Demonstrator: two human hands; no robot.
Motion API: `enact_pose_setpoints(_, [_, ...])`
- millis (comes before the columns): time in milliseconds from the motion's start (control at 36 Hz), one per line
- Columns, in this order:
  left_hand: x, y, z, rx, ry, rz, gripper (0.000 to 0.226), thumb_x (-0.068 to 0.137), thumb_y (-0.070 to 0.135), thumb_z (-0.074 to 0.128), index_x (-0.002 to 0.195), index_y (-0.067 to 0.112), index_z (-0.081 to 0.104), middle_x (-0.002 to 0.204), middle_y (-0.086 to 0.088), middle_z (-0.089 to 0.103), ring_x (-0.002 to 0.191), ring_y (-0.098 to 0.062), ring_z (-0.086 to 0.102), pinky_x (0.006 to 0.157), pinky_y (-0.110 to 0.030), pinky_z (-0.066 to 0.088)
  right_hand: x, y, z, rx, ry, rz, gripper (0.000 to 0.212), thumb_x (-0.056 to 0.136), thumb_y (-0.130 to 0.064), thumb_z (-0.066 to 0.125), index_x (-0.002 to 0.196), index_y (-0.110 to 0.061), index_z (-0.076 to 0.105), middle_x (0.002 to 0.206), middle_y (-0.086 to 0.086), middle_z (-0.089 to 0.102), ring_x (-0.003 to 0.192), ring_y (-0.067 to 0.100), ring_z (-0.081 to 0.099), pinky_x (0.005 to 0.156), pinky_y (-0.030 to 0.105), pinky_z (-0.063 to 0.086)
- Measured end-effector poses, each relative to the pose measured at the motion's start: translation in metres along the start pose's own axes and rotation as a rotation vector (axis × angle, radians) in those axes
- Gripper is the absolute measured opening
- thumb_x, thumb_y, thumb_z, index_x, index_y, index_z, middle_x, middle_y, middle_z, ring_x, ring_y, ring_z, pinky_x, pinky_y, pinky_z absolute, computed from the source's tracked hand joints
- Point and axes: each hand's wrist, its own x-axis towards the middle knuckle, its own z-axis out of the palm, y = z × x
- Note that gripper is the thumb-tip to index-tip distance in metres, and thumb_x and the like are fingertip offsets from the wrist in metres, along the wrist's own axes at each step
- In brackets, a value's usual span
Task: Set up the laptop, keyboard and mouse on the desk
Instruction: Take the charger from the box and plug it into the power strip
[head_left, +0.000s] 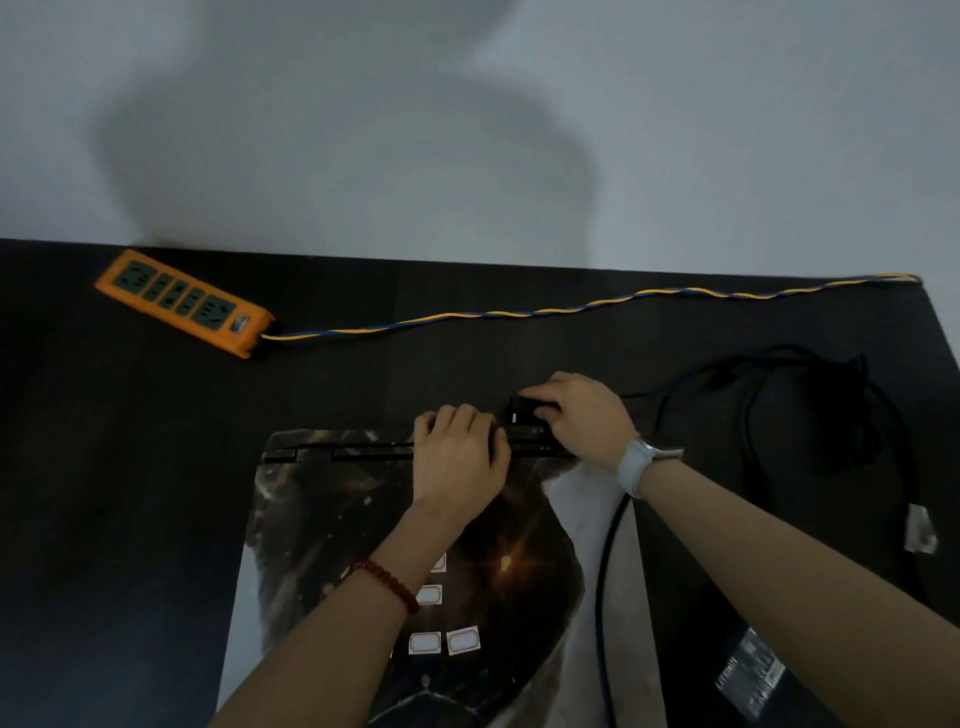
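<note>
The closed laptop (395, 561) lies on the dark tabletop (156, 467), hinge edge facing away from the person. The left hand (460, 457) curls over that rear edge, apparently to steady the unit. The right hand (582, 415) pinches a small black plug (522, 408) just behind the rear edge, probably aligning it with a port. An orange power strip (182, 304) sits well apart, at far left.

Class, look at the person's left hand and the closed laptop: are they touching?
Touching. The head view shows the left hand lying on the far hinge edge of the laptop, its fingers curled over that edge, with no gap visible.
</note>
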Motion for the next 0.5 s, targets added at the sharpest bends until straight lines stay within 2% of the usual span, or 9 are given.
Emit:
enact_pose_setpoints(167, [-0.005, -0.002, 0.003, 0.026, 0.079, -0.013, 0.026, 0.084, 0.031, 0.047, 0.084, 0.015, 0.067, 0.082, -0.001, 0.067, 0.081, -0.018, 0.06, 0.083, -0.039, 0.042, 0.007, -0.01, 0.004, -0.019, -0.081, -0.018, 0.036, 0.092, -0.014, 0.048, 0.126, -0.024, 0.056, 0.121, 0.008, 0.058, 0.114, 0.028, 0.049, 0.095, 0.04, 0.042])
enact_pose_setpoints(306, [-0.005, -0.003, 0.004, 0.024, 0.077, -0.022, 0.026, 0.084, 0.032, 0.046, 0.085, 0.015, 0.066, 0.083, 0.0, 0.067, 0.082, -0.017, 0.06, 0.084, -0.038, 0.041, 0.01, -0.013, 0.006, -0.012, -0.109, -0.016, 0.037, 0.092, -0.015, 0.047, 0.127, -0.024, 0.054, 0.125, 0.007, 0.056, 0.118, 0.027, 0.047, 0.098, 0.039, 0.04])
enact_pose_setpoints(500, [-0.007, -0.002, 0.003, 0.034, 0.083, -0.063, 0.021, 0.083, 0.03, 0.049, 0.083, 0.016, 0.065, 0.08, 0.0, 0.065, 0.08, -0.017, 0.059, 0.083, -0.039, 0.04, 0.011, -0.016, 0.005, -0.014, -0.126, -0.041, 0.035, 0.092, -0.015, 0.047, 0.125, -0.024, 0.056, 0.119, 0.01, 0.058, 0.113, 0.028, 0.049, 0.094, 0.039, 0.042])
